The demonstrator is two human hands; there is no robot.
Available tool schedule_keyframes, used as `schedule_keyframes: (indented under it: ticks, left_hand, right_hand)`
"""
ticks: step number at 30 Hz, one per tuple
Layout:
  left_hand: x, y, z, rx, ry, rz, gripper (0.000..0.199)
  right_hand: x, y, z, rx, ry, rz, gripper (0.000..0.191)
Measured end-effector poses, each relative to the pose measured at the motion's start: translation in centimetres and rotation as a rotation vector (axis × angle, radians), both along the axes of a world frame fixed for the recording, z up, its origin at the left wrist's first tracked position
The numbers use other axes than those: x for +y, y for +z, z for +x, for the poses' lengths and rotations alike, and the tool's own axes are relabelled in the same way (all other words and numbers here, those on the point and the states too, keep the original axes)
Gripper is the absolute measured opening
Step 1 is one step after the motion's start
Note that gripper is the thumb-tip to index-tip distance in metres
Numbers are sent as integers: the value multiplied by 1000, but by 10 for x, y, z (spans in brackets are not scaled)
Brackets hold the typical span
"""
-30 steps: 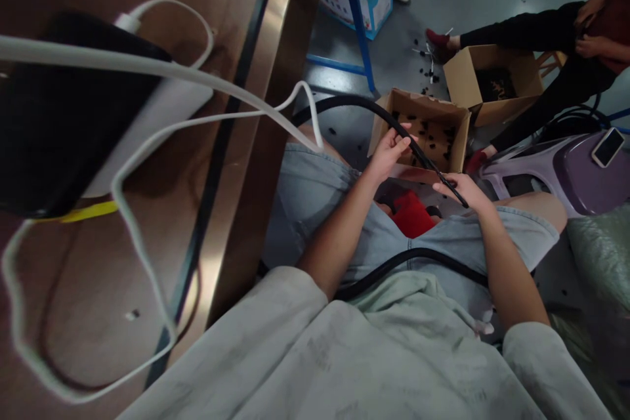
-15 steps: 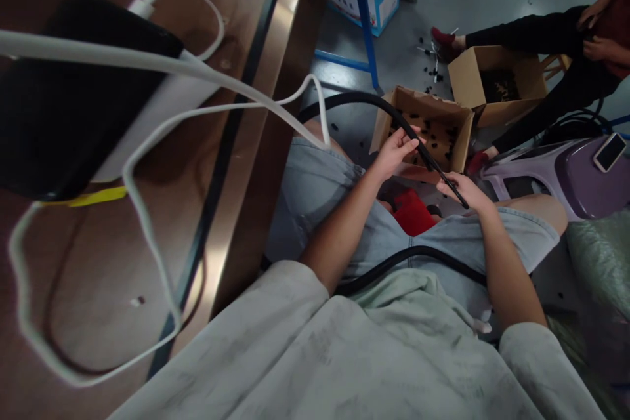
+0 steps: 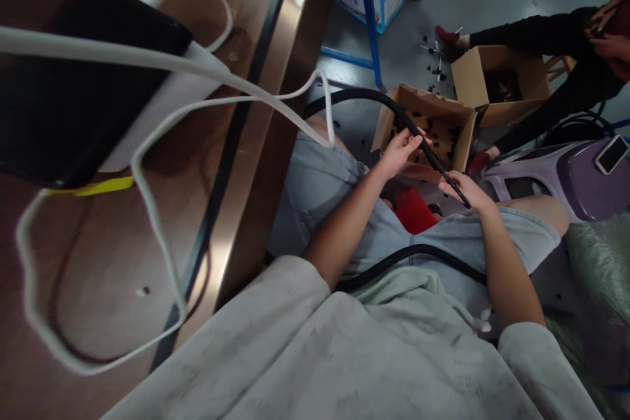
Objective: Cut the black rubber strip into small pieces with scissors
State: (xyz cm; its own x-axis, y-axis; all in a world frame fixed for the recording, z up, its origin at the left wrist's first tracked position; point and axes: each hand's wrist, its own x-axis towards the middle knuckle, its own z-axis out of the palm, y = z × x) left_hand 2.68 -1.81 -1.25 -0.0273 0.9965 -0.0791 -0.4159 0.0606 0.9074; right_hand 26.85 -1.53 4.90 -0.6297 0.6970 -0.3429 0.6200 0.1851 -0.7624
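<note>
Left hand (image 3: pixel 398 154) and right hand (image 3: pixel 470 190) grasping a black hose (image 3: pixel 367 94) above the lap.
The left hand pinches the thicker section; the right grips near the narrow end (image 3: pixel 465 201), which points to four o'clock. The step in hand appears to be two-handed handling of this end; a change of grip calls for one hand to support it. From the hands, an open carton (image 3: pixel 464 144) lies beyond at twelve o'clock, a second carton (image 3: pixel 465 82) farther toward one o'clock.
</note>
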Motion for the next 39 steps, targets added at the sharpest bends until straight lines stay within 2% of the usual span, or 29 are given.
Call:
schedule_keyframes:
  ticks: [10, 16, 22, 30, 39]
  left_hand:
    - [-3, 7, -1, 57, 14, -37, 44]
    - [-2, 5, -1, 40, 40, -55, 41]
    - [-1, 3, -1, 69, 30, -35, 43]
    - [0, 2, 0, 86, 24, -28, 45]
    - [-1, 0, 1, 90, 3, -34, 40]
  right_hand:
    - [-1, -8, -1, 1, -26, 38, 63]
    - [4, -11, 4, -70, -35, 67, 63]
    - [3, -13, 4, -17, -16, 46, 62]
    - [4, -7, 3, -21, -26, 54, 60]
    - [3, -13, 1, -13, -64, 70, 63]
